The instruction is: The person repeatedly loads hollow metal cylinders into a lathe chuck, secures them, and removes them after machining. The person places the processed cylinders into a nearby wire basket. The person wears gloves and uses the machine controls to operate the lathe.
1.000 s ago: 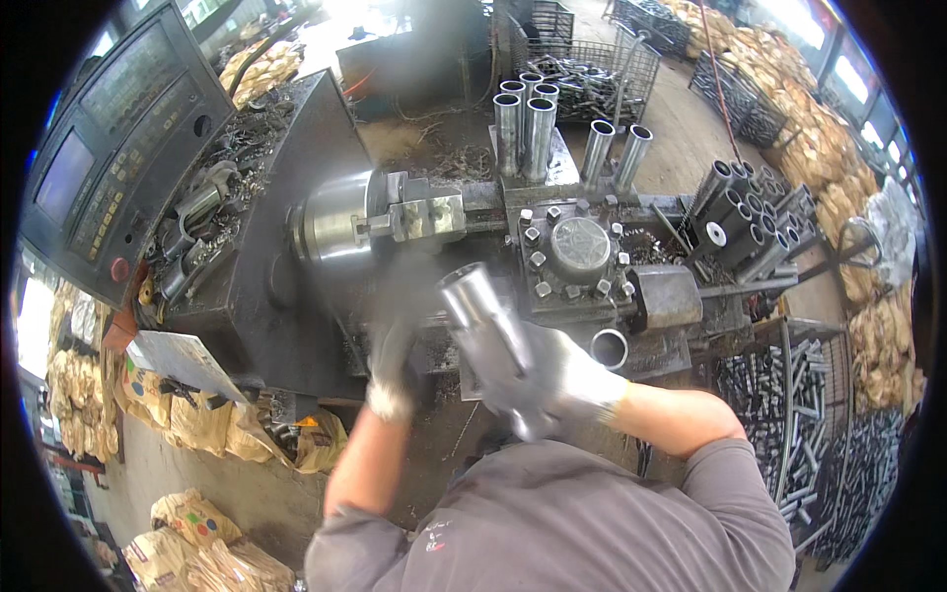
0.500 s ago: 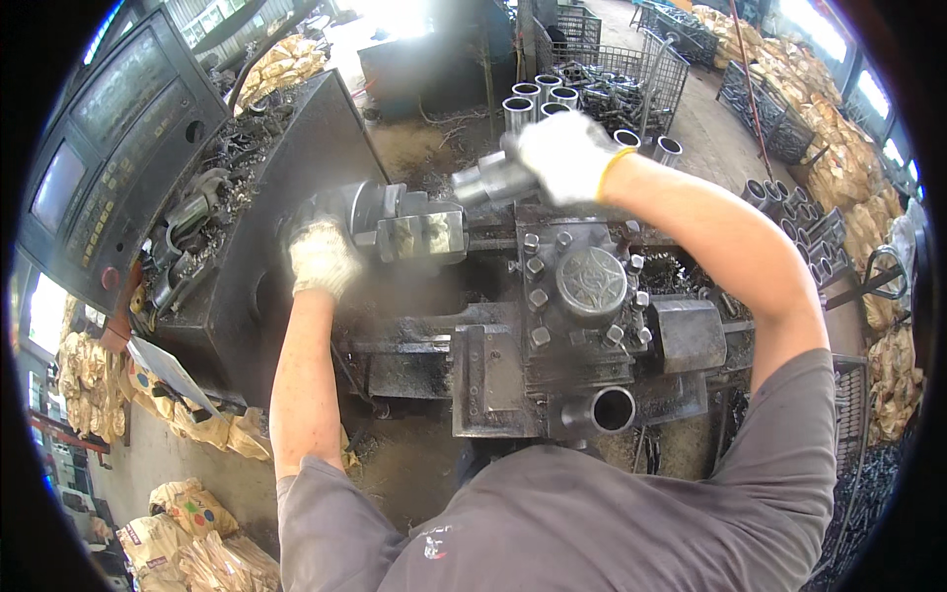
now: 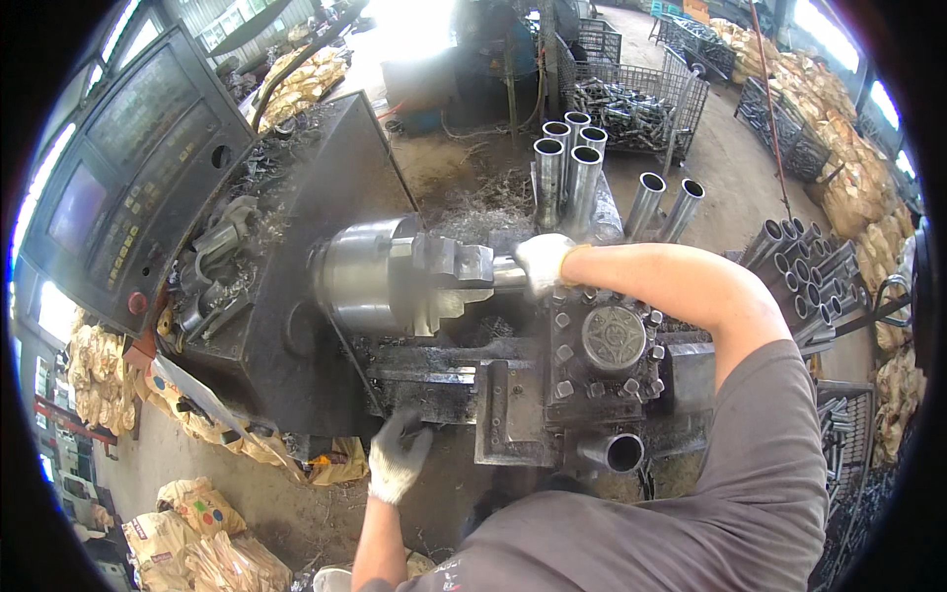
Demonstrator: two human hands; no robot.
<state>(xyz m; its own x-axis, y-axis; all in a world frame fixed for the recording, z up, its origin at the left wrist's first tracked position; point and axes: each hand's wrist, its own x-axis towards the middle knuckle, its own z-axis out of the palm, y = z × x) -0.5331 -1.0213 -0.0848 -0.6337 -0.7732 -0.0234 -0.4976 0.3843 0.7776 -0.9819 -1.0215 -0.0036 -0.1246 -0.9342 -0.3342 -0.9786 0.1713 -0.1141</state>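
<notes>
My right hand [image 3: 543, 264], in a white glove, is closed around a short shiny metal tube [image 3: 507, 274]. The tube's left end sits at the stepped jaws of a lathe chuck [image 3: 365, 276], and my fingers hide its other end. Lower down, my left hand [image 3: 398, 458] wears a glove with a darkened palm. Its thumb stands apart from the fingers, at the lower end of a thin slanting lever [image 3: 355, 366]. Just right of the chuck is the square tool post [image 3: 612, 340] with several bolts. A hollow round bar [image 3: 621, 452] sticks out below it.
Upright metal tubes [image 3: 582, 183] stand behind the tool post, with more stacked tubes [image 3: 804, 276] at the right. A control panel [image 3: 123, 178] and a chip-strewn ledge [image 3: 222, 247] lie left. Wire baskets [image 3: 636, 113] stand behind; paper sacks [image 3: 212, 538] lie lower left.
My right hand has brought the tube down and left to the chuck jaws. My left hand has left the chuck and dropped to the lever's lower end. The view has shifted slightly.
</notes>
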